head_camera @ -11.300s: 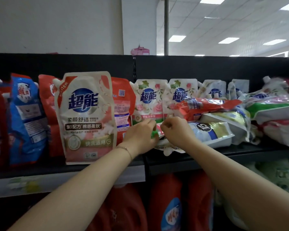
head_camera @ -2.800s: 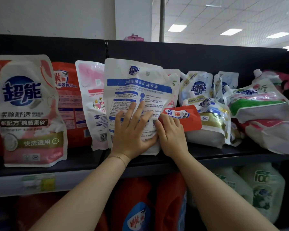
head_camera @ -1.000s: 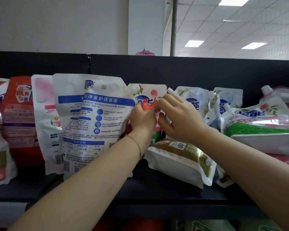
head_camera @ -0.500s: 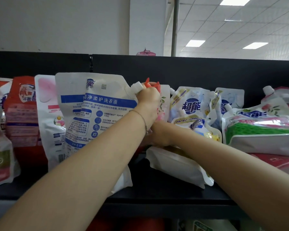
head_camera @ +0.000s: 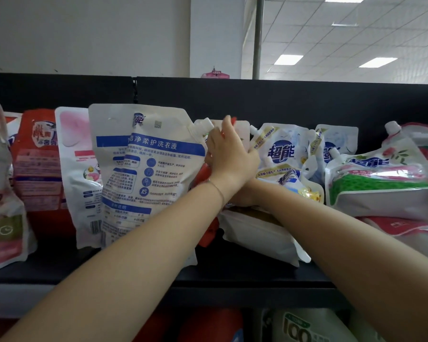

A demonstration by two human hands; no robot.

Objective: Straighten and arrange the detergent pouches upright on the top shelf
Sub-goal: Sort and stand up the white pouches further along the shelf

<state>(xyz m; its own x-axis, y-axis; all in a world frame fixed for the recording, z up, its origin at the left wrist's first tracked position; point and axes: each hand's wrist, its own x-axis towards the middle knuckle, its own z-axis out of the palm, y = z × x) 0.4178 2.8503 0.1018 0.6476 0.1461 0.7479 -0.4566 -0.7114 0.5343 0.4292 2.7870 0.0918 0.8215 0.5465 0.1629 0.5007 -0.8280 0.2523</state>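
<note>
I am standing up a red pouch (head_camera: 203, 176) behind the big white pouch (head_camera: 143, 174). My left hand (head_camera: 229, 154) grips its top; my right hand (head_camera: 242, 197) is hidden, so I cannot tell. Next I tuck it straight.

"超能" on pouch (head_camera: 281, 150); "100" on jug (head_camera: 299, 328)

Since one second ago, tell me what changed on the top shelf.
The left hand rose, lifting the red pouch upright behind the blue-print pouch. The right hand dropped beneath the left wrist. The blue-print pouch stayed standing; the green pouch stayed flat.
</note>
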